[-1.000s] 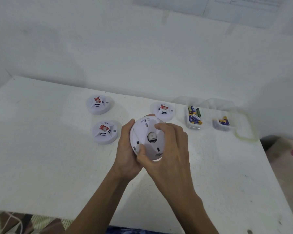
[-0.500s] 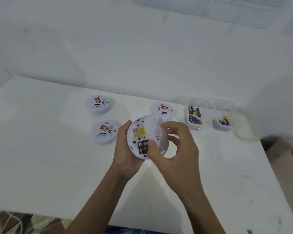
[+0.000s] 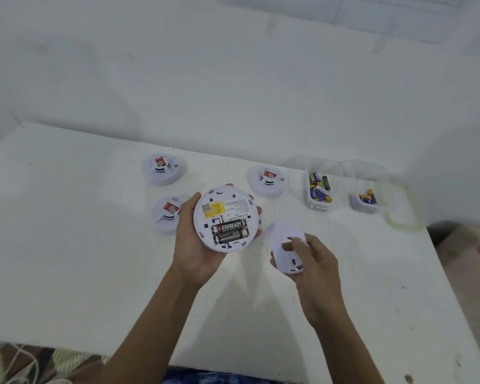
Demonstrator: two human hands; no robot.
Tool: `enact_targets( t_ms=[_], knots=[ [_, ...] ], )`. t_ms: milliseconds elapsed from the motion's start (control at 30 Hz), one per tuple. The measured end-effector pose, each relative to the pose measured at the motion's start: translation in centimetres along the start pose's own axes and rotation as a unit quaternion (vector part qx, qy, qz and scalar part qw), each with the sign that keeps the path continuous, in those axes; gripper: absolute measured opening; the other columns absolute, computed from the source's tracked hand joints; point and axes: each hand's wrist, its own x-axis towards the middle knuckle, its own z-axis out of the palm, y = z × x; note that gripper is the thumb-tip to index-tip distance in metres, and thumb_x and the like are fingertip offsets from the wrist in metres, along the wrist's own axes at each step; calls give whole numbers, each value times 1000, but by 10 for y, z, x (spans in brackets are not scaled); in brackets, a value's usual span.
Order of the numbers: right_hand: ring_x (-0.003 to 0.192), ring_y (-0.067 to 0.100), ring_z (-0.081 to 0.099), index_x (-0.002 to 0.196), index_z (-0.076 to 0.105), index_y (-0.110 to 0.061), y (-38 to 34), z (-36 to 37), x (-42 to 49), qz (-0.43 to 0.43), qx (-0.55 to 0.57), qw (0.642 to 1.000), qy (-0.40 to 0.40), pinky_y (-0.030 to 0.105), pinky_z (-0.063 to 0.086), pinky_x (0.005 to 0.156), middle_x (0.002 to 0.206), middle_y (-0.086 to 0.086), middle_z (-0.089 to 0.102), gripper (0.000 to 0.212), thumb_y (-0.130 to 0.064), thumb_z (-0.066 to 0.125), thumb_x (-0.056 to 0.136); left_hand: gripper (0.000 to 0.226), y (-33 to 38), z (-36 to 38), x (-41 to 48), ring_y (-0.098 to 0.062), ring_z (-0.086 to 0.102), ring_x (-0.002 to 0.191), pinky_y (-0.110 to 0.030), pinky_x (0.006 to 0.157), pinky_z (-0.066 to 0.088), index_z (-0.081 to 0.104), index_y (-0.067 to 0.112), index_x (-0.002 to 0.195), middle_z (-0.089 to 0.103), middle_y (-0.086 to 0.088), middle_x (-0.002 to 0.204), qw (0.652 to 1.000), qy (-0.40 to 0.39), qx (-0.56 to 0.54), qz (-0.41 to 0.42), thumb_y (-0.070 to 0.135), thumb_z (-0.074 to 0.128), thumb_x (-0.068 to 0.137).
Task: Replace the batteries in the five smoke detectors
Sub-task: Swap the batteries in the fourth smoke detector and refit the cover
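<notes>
My left hand (image 3: 190,246) holds a round white smoke detector (image 3: 223,217) above the table, its back facing me. Two black batteries (image 3: 230,231) sit in its open compartment, below a yellow label. My right hand (image 3: 313,266) grips the detached white back cover (image 3: 286,245) a little to the right of the detector. Three more white smoke detectors rest face up on the table: one at the far left (image 3: 164,169), one beside my left hand (image 3: 168,213), one behind the held detector (image 3: 268,180).
Two clear plastic tubs stand at the back right of the white table (image 3: 67,245): one (image 3: 319,191) with several batteries, a smaller one (image 3: 365,202) with a few. A white wall rises behind. The table's right edge drops to the floor.
The back cover has come off the held detector. My right hand has carried it down and to the right, and the detector's back with its batteries now shows.
</notes>
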Motion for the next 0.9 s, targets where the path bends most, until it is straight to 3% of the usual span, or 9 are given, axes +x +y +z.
enact_targets(
  t_ms=[100, 267, 367, 467, 600, 767, 900],
  knots=[
    [76, 31, 64, 77, 67, -9, 28, -7, 10, -27, -166, 986, 23, 30, 49, 60, 75, 8, 66, 14, -21, 62, 83, 56, 0, -3, 0, -36, 66, 104, -56, 87, 51, 69, 13, 109, 67, -18, 113, 1000, -10, -1, -5, 46, 26, 96],
    [77, 8, 61, 86, 67, -17, 60, -16, 21, 12, -298, 954, 43, 18, 42, 58, 83, -6, 68, 8, -22, 61, 86, 51, -3, -4, 2, -38, 64, 106, -59, 93, 44, 66, 14, 113, 63, -21, 119, 1000, -10, 21, -12, 47, 33, 91],
    [74, 17, 52, 76, 65, -19, 77, -18, 27, -47, -380, 922, 65, 22, 37, 61, 74, -7, 59, 13, -27, 60, 84, 51, -4, -4, 2, -39, 62, 109, -59, 95, 43, 65, 14, 114, 63, -20, 119, 999, -13, 25, -16, 47, 35, 90],
    [92, 19, 46, 98, 67, -21, 95, -26, 34, -74, -479, 870, 92, 25, 36, 77, 102, 1, 59, 23, -37, 58, 84, 51, -4, -4, 2, -39, 62, 108, -59, 94, 43, 65, 15, 113, 63, -20, 119, 999, -13, 23, -19, 48, 36, 88],
    [92, 16, 42, 110, 64, -17, 97, -28, 34, -84, -504, 855, 89, 17, 31, 79, 110, 7, 58, 32, -37, 49, 90, 51, -4, -6, 2, -40, 61, 110, -59, 95, 43, 65, 15, 114, 61, -21, 121, 999, -15, 21, -21, 48, 36, 89],
    [91, 22, 58, 104, 67, -12, 59, -10, 21, -153, -397, 899, 103, 32, 51, 78, 103, 7, 62, 19, -22, 64, 88, 51, -4, -7, 3, -41, 59, 112, -61, 96, 40, 62, 15, 117, 60, -21, 123, 999, -27, 18, -20, 48, 37, 88],
    [77, 5, 58, 98, 68, -16, 6, 9, 3, -270, -304, 912, 52, 7, 43, 68, 92, -3, 63, 14, -24, 63, 87, 50, -4, -8, 4, -39, 62, 108, -58, 93, 45, 66, 14, 114, 64, -20, 118, 999, -29, 4, -19, 47, 39, 88]
  ],
)
